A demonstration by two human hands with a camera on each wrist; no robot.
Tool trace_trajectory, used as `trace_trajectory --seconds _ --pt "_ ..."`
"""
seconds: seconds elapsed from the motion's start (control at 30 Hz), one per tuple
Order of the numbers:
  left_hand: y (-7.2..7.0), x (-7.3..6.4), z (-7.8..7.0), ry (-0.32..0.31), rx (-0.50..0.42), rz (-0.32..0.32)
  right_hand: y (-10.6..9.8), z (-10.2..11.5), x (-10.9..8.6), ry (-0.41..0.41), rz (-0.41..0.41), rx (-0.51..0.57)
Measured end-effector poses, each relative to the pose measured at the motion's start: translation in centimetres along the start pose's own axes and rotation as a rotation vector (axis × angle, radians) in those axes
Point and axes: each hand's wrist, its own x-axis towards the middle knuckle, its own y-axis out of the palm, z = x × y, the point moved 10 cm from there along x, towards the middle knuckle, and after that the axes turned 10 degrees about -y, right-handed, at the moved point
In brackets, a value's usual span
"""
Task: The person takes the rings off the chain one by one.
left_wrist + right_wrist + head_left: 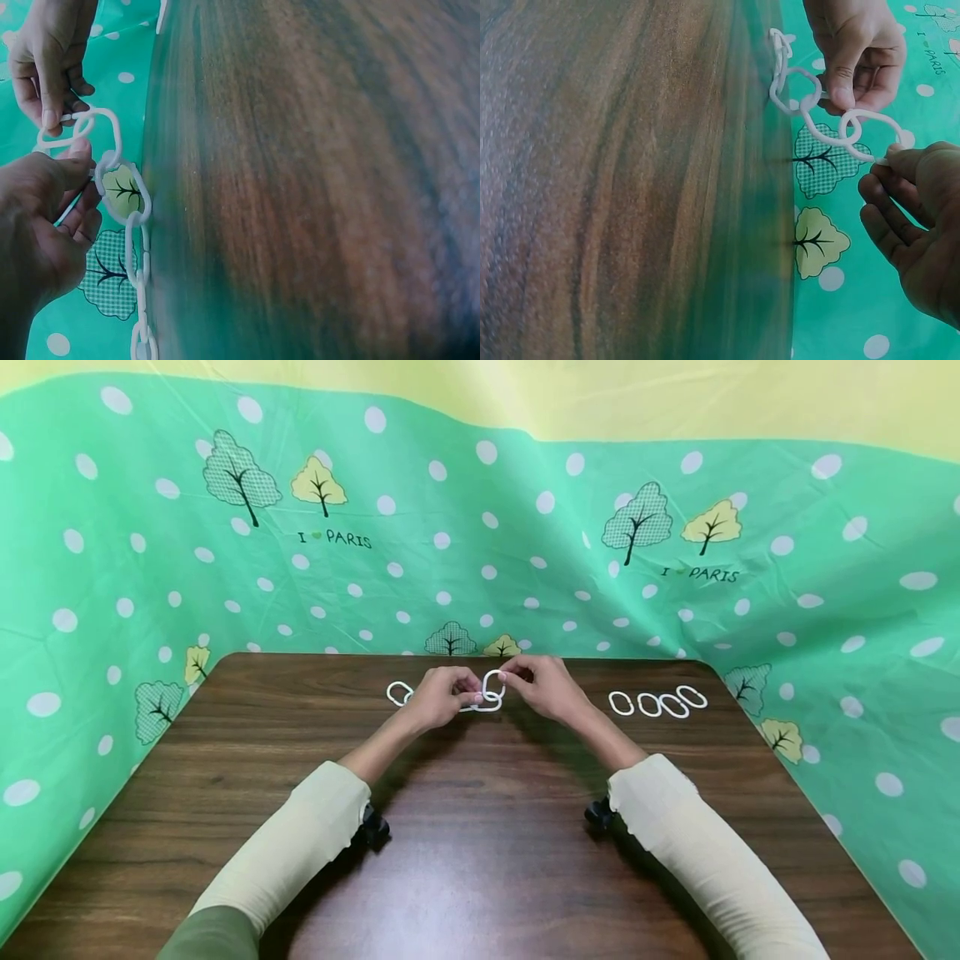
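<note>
White oval plastic chain links are joined in a short chain [124, 187] near the table's far edge. My left hand [442, 697] pinches one link of it between thumb and fingers. With thumb and fingertips, my right hand [547, 689] pinches another link [493, 683], held raised and looped through the link at my left hand. In the right wrist view the two links cross [850, 129] between the hands. The rest of the chain trails left past my left hand, partly hidden by it, and its far link [399, 693] lies on the table.
Several loose white links [621, 702] lie in a row at the right of the brown wooden table [480, 860]. A green dotted cloth [480, 552] with tree prints hangs behind the table and along its sides. Dark wrist cameras [372, 829] sit under both sleeves.
</note>
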Motion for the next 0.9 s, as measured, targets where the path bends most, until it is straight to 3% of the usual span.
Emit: trace_trajectory --seconds 0.37,0.9 --pt "-0.41 0.34 -0.47 0.041 -0.023 -0.024 -0.52 0.48 0.42 -0.027 -0.020 -0.035" --pt "-0.03 0.08 -0.32 0.027 -0.020 -0.013 0.00 0.77 -0.10 -0.049 -0.011 -0.026"
